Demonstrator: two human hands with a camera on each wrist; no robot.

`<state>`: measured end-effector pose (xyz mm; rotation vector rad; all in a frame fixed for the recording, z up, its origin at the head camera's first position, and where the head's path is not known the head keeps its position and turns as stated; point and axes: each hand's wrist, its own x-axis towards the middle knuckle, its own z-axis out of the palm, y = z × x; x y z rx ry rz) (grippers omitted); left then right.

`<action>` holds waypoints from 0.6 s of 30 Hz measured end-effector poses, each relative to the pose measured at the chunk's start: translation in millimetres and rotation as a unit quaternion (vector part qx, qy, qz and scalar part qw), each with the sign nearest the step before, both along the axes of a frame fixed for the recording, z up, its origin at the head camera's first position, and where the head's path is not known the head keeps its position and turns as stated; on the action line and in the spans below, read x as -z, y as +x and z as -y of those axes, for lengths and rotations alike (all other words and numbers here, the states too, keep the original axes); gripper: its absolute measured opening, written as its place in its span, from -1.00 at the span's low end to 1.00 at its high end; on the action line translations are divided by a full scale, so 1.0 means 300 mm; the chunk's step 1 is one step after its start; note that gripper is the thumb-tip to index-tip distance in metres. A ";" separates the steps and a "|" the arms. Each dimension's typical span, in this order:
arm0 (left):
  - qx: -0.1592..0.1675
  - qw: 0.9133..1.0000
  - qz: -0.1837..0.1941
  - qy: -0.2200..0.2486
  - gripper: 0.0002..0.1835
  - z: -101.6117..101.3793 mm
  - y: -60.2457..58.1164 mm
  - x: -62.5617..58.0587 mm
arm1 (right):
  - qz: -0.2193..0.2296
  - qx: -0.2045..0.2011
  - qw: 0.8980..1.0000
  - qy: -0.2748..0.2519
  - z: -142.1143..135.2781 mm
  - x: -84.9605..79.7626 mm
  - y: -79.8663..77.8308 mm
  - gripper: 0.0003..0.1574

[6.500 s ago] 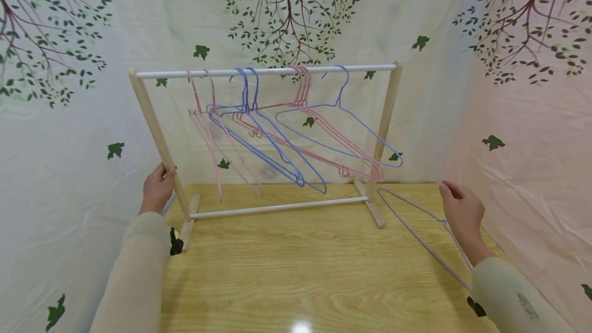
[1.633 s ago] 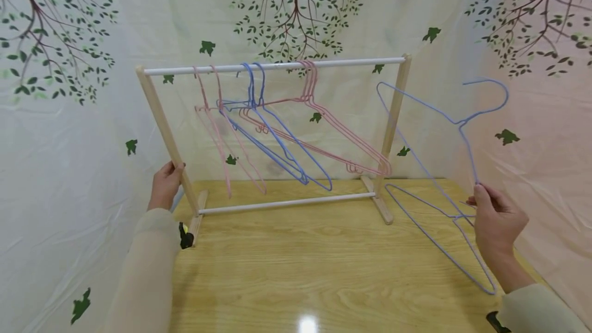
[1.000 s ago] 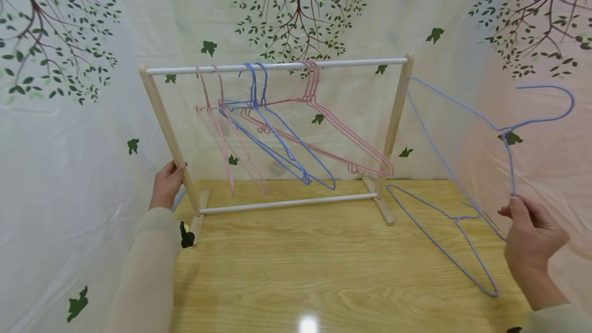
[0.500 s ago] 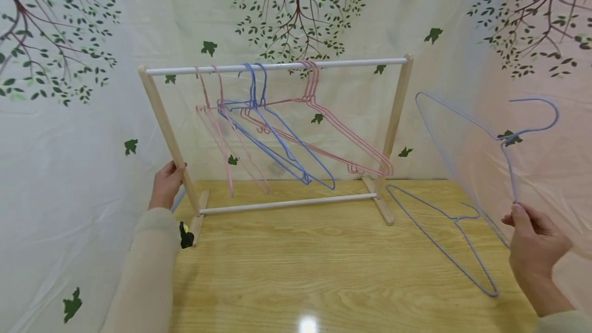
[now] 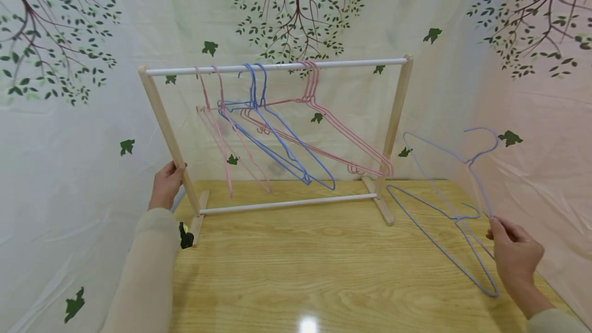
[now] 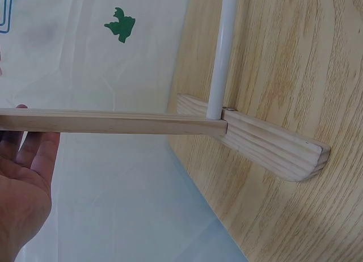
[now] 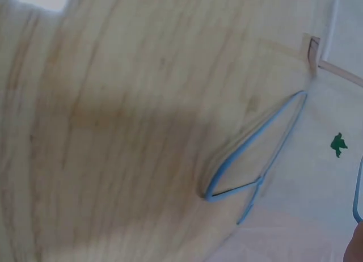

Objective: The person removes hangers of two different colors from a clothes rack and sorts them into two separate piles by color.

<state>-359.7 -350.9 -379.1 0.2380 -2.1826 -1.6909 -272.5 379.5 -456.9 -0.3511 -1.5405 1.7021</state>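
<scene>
My left hand [image 5: 165, 186] grips the left wooden post [image 5: 163, 127] of a small clothes rack. The left wrist view shows the fingers [image 6: 44, 154] behind that post, low on the palm side. On the right, my right hand [image 5: 515, 251] pinches one arm of a blue hanger [image 5: 469, 161] between thumb and fingers, its hook up. Beneath it another blue hanger [image 7: 227, 164] lies on the table, and the two overlap in the head view. The right wrist view catches just a fingertip [image 7: 354, 245] and a bit of the held hanger.
From the rack's white rail [image 5: 277, 67] hang several pink hangers [image 5: 353, 135] and several blue hangers [image 5: 296, 140]. The rack's feet [image 6: 272, 143] stand on the wood-grain table [image 5: 287, 271]. Leaf-printed cloth [image 5: 444, 91] encloses the back and sides.
The blue hanger that hung at the rail's right end is now in my right hand. It was swung out rightward, then came lower and inward over the table hanger. My left hand keeps its grip.
</scene>
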 end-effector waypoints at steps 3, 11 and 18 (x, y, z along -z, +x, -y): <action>0.001 1.000 -0.002 0.001 -0.43 -0.004 0.004 0.000 | 0.041 -0.008 0.999 0.001 -0.009 0.017 0.001 -0.93; 0.007 1.000 -0.003 -0.005 -0.42 0.002 0.007 0.004 | 0.110 -0.054 0.989 0.082 -0.009 0.063 0.012 -0.91; 0.004 1.000 -0.010 -0.014 -0.42 -0.003 0.012 0.005 | 0.128 -0.098 0.974 0.161 0.001 0.106 0.024 -0.87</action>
